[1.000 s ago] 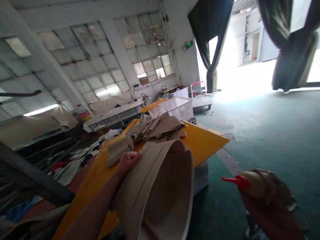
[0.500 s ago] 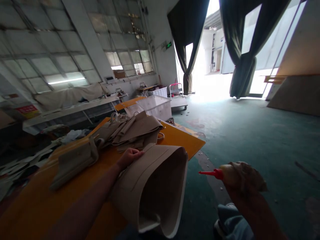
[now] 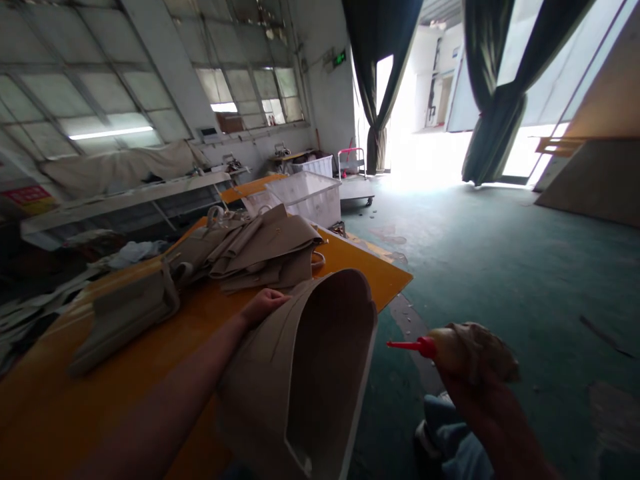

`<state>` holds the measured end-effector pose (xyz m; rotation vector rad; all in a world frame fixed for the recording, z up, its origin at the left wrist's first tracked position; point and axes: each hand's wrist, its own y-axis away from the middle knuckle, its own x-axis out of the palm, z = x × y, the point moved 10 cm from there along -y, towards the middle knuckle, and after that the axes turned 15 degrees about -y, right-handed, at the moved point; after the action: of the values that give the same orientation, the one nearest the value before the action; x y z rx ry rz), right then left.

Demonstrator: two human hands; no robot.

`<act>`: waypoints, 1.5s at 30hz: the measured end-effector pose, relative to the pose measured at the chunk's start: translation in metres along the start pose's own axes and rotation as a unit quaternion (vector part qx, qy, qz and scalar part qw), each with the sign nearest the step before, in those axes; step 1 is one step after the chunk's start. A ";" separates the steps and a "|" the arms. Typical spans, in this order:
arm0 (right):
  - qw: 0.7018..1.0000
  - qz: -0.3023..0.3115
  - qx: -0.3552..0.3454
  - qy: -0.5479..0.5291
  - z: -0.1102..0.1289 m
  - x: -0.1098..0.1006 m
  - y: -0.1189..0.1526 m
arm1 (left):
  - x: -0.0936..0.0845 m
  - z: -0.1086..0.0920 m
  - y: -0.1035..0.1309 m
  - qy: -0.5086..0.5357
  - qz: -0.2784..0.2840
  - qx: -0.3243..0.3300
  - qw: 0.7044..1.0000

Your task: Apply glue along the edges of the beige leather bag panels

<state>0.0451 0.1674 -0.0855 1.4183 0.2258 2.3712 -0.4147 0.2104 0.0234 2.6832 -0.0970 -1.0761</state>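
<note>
My left hand (image 3: 266, 305) is closed on the upper edge of a beige bag body (image 3: 270, 360), fingers curled over its side. The bag lies tilted over the table edge, and its wide mouth faces right and toward me. In my right hand (image 3: 473, 383) is a squeeze bottle (image 3: 447, 347) with a red pointed nozzle, wrapped partly in a brownish cloth (image 3: 487, 350). The nozzle points left toward the bag's mouth, apart from it. A heap of flat beige bag pieces (image 3: 270, 247) with handles lies beyond my left hand.
The orange table (image 3: 370, 267) runs from lower left to its corner at centre. Another beige bag (image 3: 130, 310) lies on its left part. Behind stand a translucent plastic bin (image 3: 313, 200) and a flat trolley (image 3: 355, 190). Green floor (image 3: 500, 267) extends on the right.
The bag has tipped so its mouth rises and opens taller. The bottle in my right hand has moved slightly left in view. My left hand keeps its hold.
</note>
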 end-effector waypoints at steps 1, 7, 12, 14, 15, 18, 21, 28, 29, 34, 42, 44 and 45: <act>1.000 -0.006 -0.008 0.003 0.003 0.004 -0.002 | 0.011 0.001 -0.010 -0.003 0.010 0.006 1.000; 0.998 0.024 -0.054 0.025 0.017 0.036 -0.019 | 0.040 0.013 -0.032 0.008 0.047 0.020 0.999; 0.994 0.056 -0.089 0.030 0.016 0.051 -0.045 | 0.037 0.016 -0.030 0.015 0.034 0.025 0.999; 0.991 0.070 -0.110 0.038 0.018 0.057 -0.052 | 0.037 0.013 -0.029 0.018 0.037 0.031 0.999; 0.990 0.072 -0.116 0.044 0.019 0.059 -0.056 | 0.038 0.011 -0.028 0.019 0.040 0.033 0.998; 0.988 0.080 -0.125 0.052 0.022 0.064 -0.063 | 0.039 0.008 -0.025 0.014 0.041 0.036 0.998; 0.988 0.086 -0.122 0.043 0.020 0.066 -0.067 | 0.038 0.006 -0.022 0.007 0.037 0.036 0.999; 0.988 0.096 -0.116 0.044 0.012 0.059 -0.073 | 0.037 0.008 -0.020 0.009 0.032 0.026 0.999; 0.988 0.094 -0.112 0.050 0.011 0.057 -0.074 | 0.036 0.009 -0.021 0.006 0.029 0.024 0.999; 0.988 0.096 -0.107 0.050 0.010 0.050 -0.072 | 0.036 0.012 -0.022 0.002 0.025 0.020 0.999; 0.991 0.092 -0.088 0.053 0.008 0.044 -0.057 | 0.033 0.014 -0.022 0.003 0.008 0.015 1.000; 0.993 0.079 -0.078 0.052 0.006 0.041 -0.051 | 0.034 0.014 -0.022 0.003 0.014 0.011 1.000; 0.993 0.071 -0.073 0.055 0.005 0.040 -0.047 | 0.034 0.014 -0.022 0.004 0.016 0.012 1.000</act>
<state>0.0434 0.2262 -0.0660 1.2764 -0.0218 2.5260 -0.4000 0.2236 -0.0150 2.6971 -0.1518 -1.0607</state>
